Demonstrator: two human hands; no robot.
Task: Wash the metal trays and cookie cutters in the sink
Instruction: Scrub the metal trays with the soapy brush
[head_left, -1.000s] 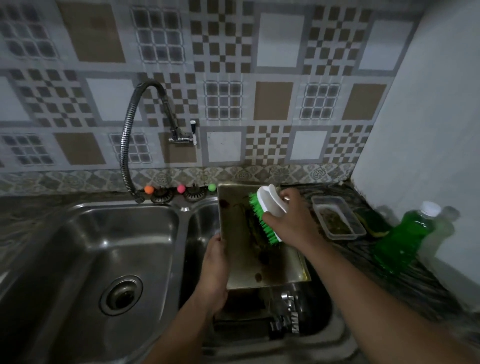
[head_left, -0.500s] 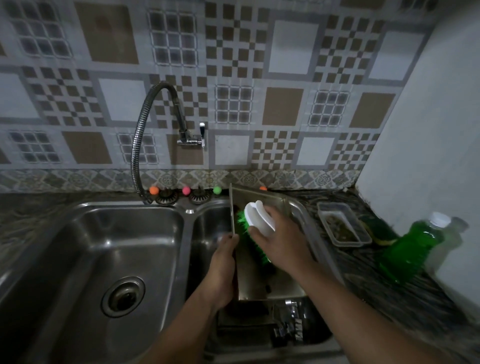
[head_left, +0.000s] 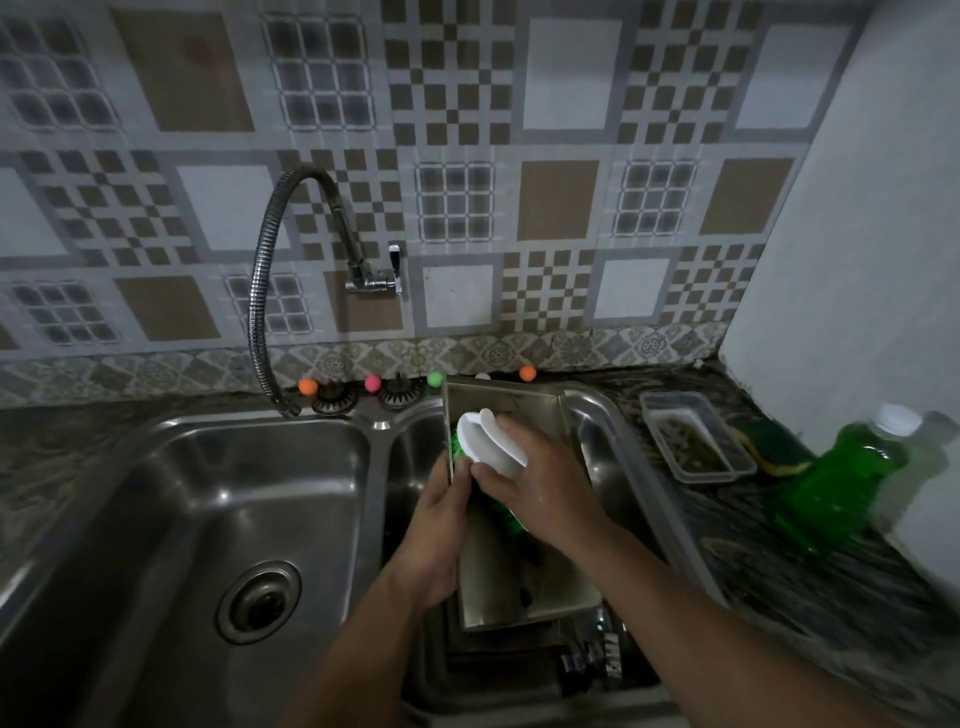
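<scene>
A rectangular metal tray (head_left: 524, 587) stands tilted over the right sink basin (head_left: 602, 431). My left hand (head_left: 441, 525) grips the tray's left edge. My right hand (head_left: 540, 483) holds a scrubbing brush (head_left: 493, 441) with a white handle and green bristles, pressed on the tray's upper left part. Below the tray, more metal items (head_left: 587, 660) lie dark in the basin; their shapes are hard to tell.
The left basin (head_left: 208, 519) has a drain (head_left: 260, 603). A flexible tap (head_left: 270, 291) arcs over it. On the right counter stand a green soap bottle (head_left: 841, 483), a clear plastic container (head_left: 696, 441) and a sponge (head_left: 769, 452). Small coloured balls (head_left: 372, 383) sit behind the sink.
The tray has been turned more edge-on and the brush has slid toward its upper left corner. My left hand has kept its grip on the left edge.
</scene>
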